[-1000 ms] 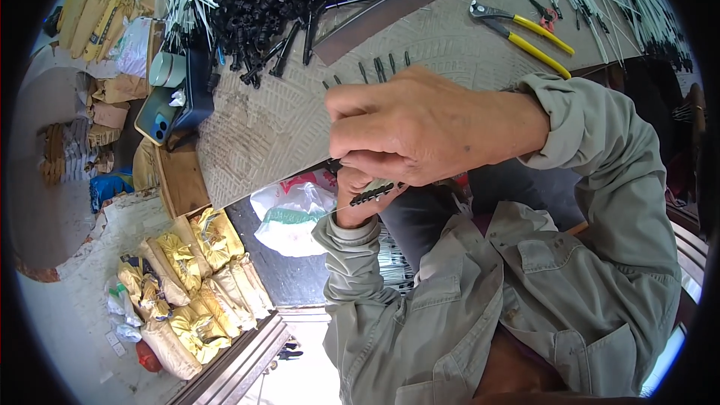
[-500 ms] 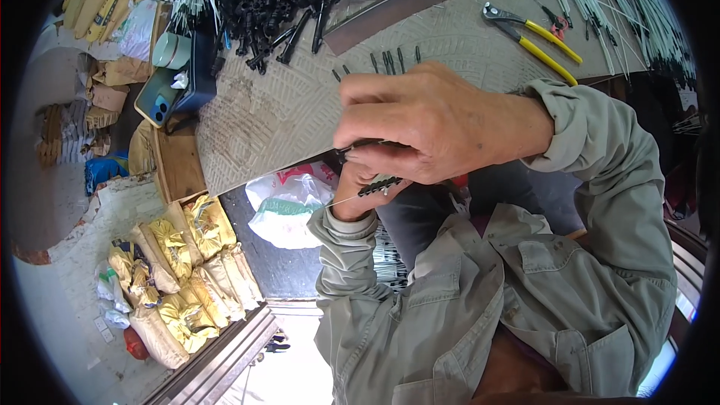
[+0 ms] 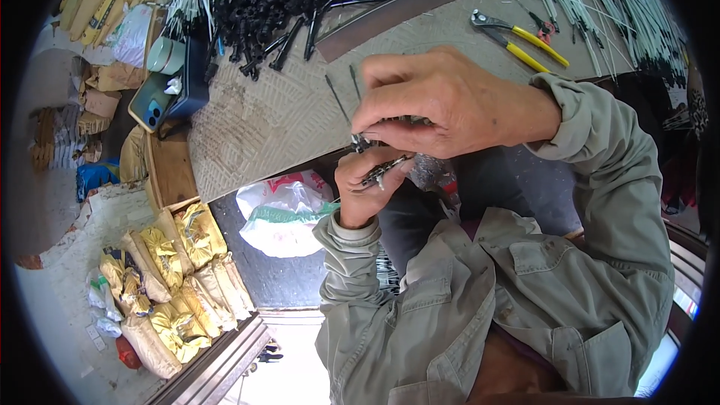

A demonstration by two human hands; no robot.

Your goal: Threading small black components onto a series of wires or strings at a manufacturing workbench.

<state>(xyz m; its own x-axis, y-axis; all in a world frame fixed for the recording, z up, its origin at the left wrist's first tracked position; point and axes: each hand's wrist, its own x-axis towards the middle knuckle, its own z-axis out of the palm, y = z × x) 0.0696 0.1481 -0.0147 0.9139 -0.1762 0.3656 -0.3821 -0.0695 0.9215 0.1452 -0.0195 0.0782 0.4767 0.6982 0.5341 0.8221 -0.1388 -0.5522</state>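
Note:
My right hand (image 3: 465,105) is over the table's near edge, fingers curled and pinched together. Thin dark rods (image 3: 339,99) stick out beyond its fingertips toward the table. Just below it, my left hand (image 3: 361,184) is closed around a bundle of small dark ribbed pieces (image 3: 384,171), with a pale bit hanging from them. A small black fitting (image 3: 361,142) sits where the two hands meet. My right fingers hide much of what they hold.
A heap of black plastic fittings (image 3: 277,0) lies at the back, behind a brown metal bar (image 3: 401,19). Yellow-handled cutting pliers (image 3: 517,41) and bundled white rods (image 3: 637,11) are at the right. A phone (image 3: 154,101) and a cup (image 3: 166,55) stand left.
The several rod tips beyond my right hand now show as two longer rods angled left. My left hand has turned and moved slightly up, and the view has shifted a little.

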